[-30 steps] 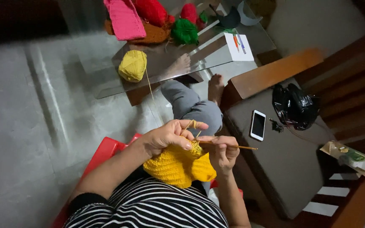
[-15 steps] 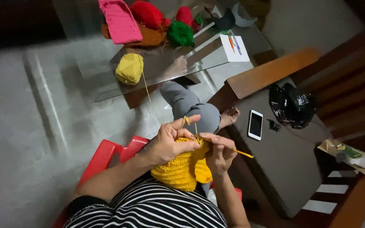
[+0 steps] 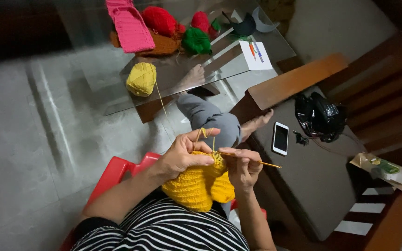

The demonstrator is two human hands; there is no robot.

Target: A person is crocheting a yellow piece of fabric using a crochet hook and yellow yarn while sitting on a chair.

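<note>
L hand (image 3: 182,155): risen since 1 s ago, fingers pinch yarn strand (image 3: 204,133) + yellow piece (image 3: 198,186) on lap | R hand (image 3: 243,167): fingers pinch hook (image 3: 257,161), tip now in top edge | stitch underway | yarn ball (image 3: 141,79) on table (image 3: 219,65), unmoved

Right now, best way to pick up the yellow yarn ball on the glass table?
Grip the yellow yarn ball across its round middle, coming from above or the left, fingers on opposite sides. It sits alone near the glass table edge, and its strand trails off right toward the left hand, so that side is probably best avoided.
</note>
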